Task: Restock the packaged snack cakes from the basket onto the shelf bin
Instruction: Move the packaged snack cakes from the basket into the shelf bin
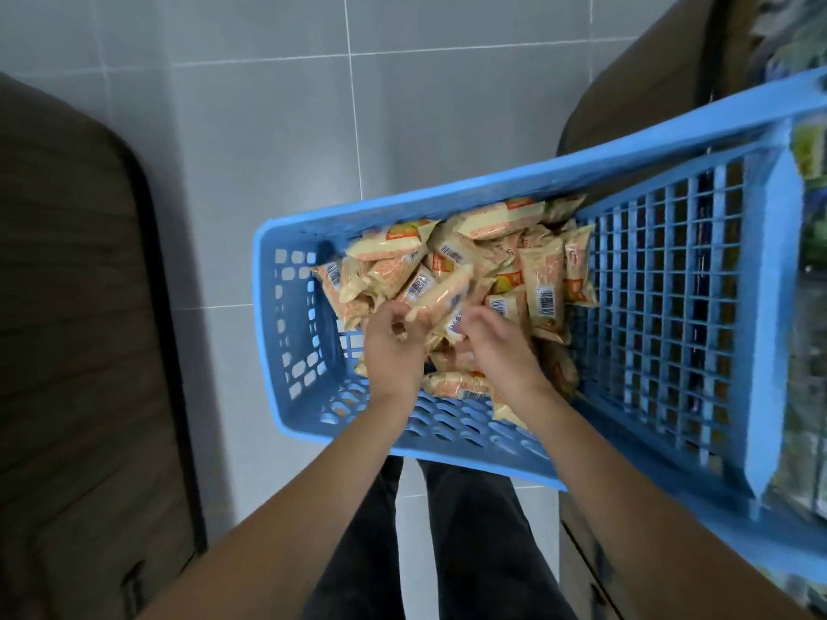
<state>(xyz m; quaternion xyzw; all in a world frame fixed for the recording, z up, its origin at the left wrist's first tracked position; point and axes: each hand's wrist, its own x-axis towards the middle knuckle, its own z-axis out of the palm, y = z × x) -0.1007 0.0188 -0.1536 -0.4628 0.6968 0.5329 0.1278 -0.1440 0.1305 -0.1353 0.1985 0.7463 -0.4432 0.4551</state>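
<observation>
Bare forearms reach up from six o'clock, over dark trouser legs (470, 539), into a blue plastic basket (286, 351) that sits tilted across the middle and runs off toward three o'clock. Heaped at the basket's nine-o'clock end are the packaged snack cakes (541, 279): small pillow-shaped packets in glossy cream film speckled with orange, some showing an orange-and-yellow panel and most a white barcode sticker. Whatever is printed on them is too blurred to read. Left hand (394, 346) has its fingers curled round the lower end of one packet (443, 293) lying on top of the pile, a pinching grip. Right hand (496, 342) is just beside it at the same packet, its fingers bent down into the wrappers; whether that grip has closed on a packet I cannot tell. Toward three o'clock the basket's floor is bare, an open square lattice, and its near wall is pierced with oval slots. Under it lies grey tiled floor (277, 127) with pale grout lines. Rounded brown cartons (76, 306) stand at nine o'clock, another at one o'clock, and blurred green packaging (810, 145) shows at the three-o'clock edge.
</observation>
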